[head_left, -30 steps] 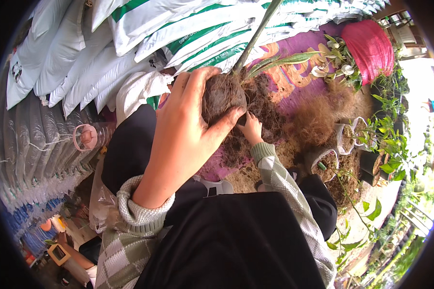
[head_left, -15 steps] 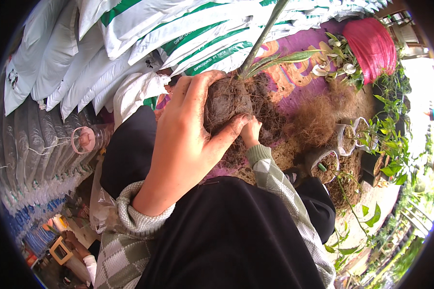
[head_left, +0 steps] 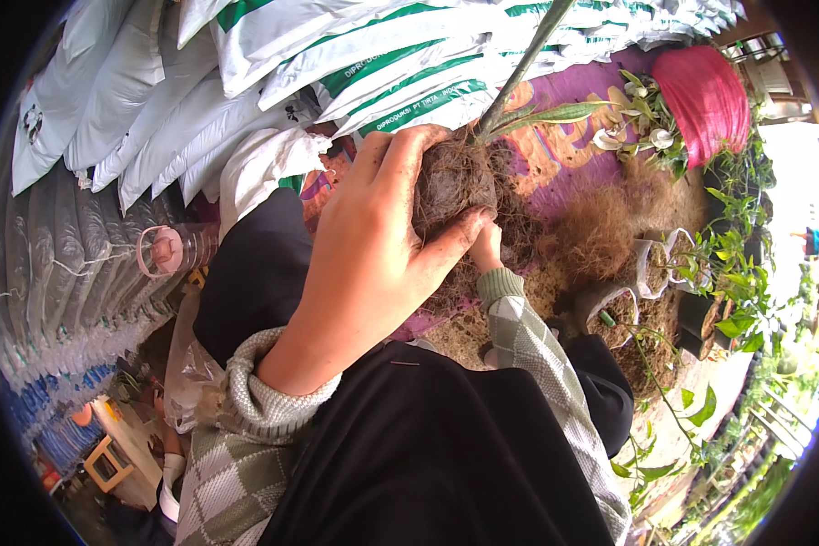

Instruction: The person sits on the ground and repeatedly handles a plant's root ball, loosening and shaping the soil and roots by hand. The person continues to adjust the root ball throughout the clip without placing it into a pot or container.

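Observation:
My left hand (head_left: pixel 373 214) wraps round the root ball (head_left: pixel 450 187) of an uprooted plant, its thumb along the near side and its fingers over the far left. Soil smears that thumb and the fingers. From the ball a thick green stem (head_left: pixel 528 64) leans up to the right, with a long narrow leaf (head_left: pixel 569 113) at its base. Matted brown roots hang off the ball's right side. Just under the left thumb, my right hand (head_left: pixel 487 247) is closed against the ball's lower side. Its fingertips, and whatever they grip, are hidden.
White and green sacks (head_left: pixel 419 82) are piled at the far side. To the right lie a heap of brown fibre (head_left: pixel 596 232), soil-filled bags (head_left: pixel 617 305), a pink bag (head_left: pixel 701 100) and leafy plants (head_left: pixel 737 264). A clear plastic jug (head_left: pixel 168 250) lies on the left. Another person's arm (head_left: pixel 171 446) shows lower left.
Both hands and the root ball have shifted slightly right in view, the whole scene moving a little too. My left hand keeps its hold. The right hand is more covered by the left thumb.

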